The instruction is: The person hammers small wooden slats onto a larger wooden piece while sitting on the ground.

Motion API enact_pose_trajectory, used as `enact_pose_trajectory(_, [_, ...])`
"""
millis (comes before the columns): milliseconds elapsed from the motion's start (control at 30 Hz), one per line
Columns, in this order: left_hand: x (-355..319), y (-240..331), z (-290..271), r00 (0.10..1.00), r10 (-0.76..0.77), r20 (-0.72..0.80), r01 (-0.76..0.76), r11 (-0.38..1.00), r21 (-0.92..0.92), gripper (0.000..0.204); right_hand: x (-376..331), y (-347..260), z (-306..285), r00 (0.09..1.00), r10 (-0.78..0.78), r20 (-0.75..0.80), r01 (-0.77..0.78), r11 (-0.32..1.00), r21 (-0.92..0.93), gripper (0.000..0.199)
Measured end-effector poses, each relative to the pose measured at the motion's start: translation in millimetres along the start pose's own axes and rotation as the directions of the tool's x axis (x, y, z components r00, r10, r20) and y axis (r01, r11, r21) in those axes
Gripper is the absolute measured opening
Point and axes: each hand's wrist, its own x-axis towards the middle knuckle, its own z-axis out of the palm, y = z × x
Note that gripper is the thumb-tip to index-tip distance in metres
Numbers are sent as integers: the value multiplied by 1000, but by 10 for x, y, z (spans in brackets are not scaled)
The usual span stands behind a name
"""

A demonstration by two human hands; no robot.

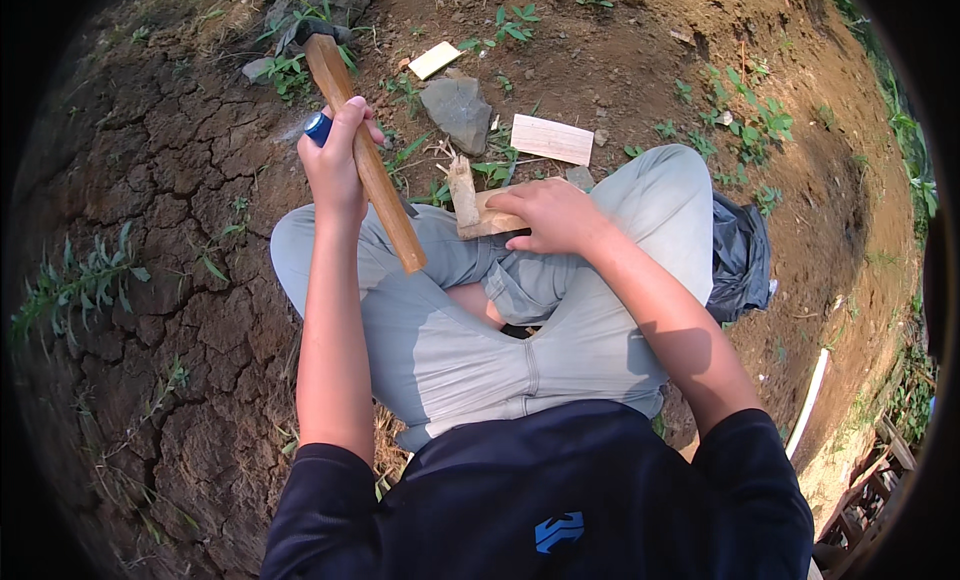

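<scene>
As the person sits cross-legged on cracked brown earth (150, 230), 2 hands work 1 pale split wooden block.

Item 1: left hand (333, 165), fingers wrapped tight on the long brown wooden handle of a dark-headed hammer or axe (365, 160), raised with its head over the ground ahead, likely poised for a blow; a blue object (317, 128) shows in the same grip. Item 2: grey angular stone (458, 110). Item 3: pale split wooden block (472, 208), lying across the knees, right hand (555, 215) pressed on it, fingers together, steadying it. Item 4: flat pale wooden board (552, 139), lying beyond.
</scene>
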Motion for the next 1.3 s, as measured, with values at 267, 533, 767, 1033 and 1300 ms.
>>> enact_pose_trajectory(267, [-43, 350, 138, 986, 160, -42, -165, 967, -193, 24, 86, -92, -11, 979, 114, 167, -71, 967, -243, 41])
enact_pose_trajectory(533, [-352, 501, 481, 963, 270, -3, -270, 962, -41, 24, -9, -138, -216, 958, 143, 247, -153, 988, 21, 62])
enact_pose_trajectory(767, [-481, 272, 553, 982, 119, 146, -133, 987, 90, 24, 232, -586, -1006, 968, 236, 78, -150, 303, 941, 75])
enact_pose_trajectory(1033, [-117, 224, 840, 901, 157, 405, -181, 983, 21, 45, 511, -902, -936, 800, 587, -123, -38, 254, 966, 50])
enact_pose_trajectory(1300, [-81, 282, 406, 911, 135, 390, -219, 959, 182, 19, -419, -275, -1286, 670, 722, -170, -301, 474, 827, 34])
